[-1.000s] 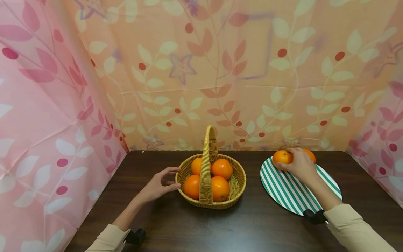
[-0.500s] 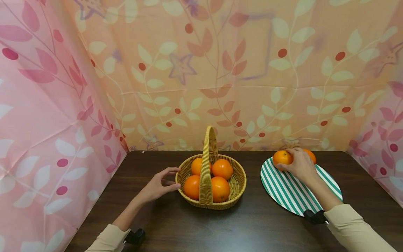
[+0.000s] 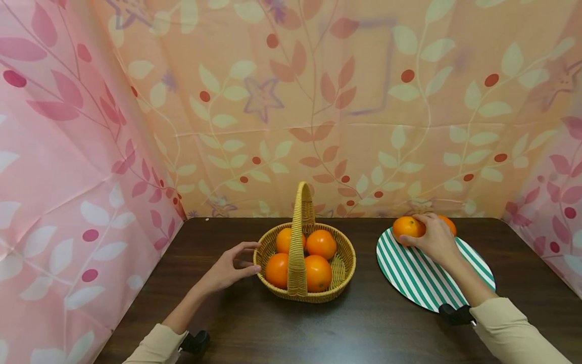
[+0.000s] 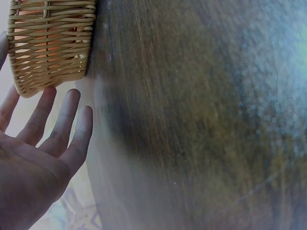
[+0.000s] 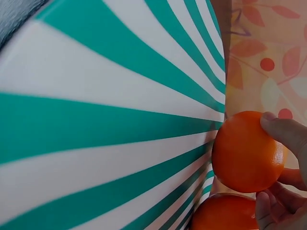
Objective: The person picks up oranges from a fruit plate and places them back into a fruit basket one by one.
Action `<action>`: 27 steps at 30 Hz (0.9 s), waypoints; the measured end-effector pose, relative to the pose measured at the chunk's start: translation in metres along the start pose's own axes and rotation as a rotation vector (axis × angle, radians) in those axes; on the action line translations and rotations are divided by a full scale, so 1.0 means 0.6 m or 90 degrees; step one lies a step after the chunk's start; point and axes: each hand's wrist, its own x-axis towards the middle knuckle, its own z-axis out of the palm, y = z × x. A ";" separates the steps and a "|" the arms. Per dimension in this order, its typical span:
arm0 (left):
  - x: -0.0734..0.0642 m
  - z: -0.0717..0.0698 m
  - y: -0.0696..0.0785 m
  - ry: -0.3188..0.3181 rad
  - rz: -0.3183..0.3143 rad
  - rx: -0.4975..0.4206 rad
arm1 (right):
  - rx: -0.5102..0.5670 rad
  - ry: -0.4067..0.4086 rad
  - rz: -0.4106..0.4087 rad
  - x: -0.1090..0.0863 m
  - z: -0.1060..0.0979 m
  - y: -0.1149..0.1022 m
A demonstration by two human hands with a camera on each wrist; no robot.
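Note:
At the far side of a round green-and-white striped mat [image 3: 423,278], my right hand [image 3: 434,241] grips an orange [image 3: 404,228] between thumb and fingers. The right wrist view shows that orange [image 5: 244,155] close over the mat's edge, the thumb on its upper side. A second orange [image 5: 223,213] sits right beside it, partly hidden by the fingers. My left hand [image 3: 229,270] is at the left side of a wicker basket [image 3: 318,297], fingertips right at its rim. In the left wrist view its fingers [image 4: 64,117] are spread and loosely extended near the basket wall [image 4: 53,45].
Several oranges [image 3: 321,244] lie in the basket, under its tall arched handle [image 3: 297,237]. Basket and mat stand on a dark wooden table [image 3: 291,333], the mat to the right. Floral cloth [image 3: 273,126] hangs behind the table and along both sides.
The orange in my right hand has shifted very slightly left, and a bit more of it shows. My left hand and the basket have stayed where they were.

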 end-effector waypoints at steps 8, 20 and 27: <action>-0.002 -0.001 -0.002 0.000 -0.005 0.003 | 0.032 0.015 0.008 -0.001 -0.005 -0.008; 0.000 -0.001 -0.004 0.002 -0.006 0.000 | 0.079 0.054 0.000 -0.011 -0.025 -0.018; -0.001 0.000 -0.002 -0.002 -0.008 -0.011 | 0.092 0.038 0.012 -0.009 -0.032 -0.019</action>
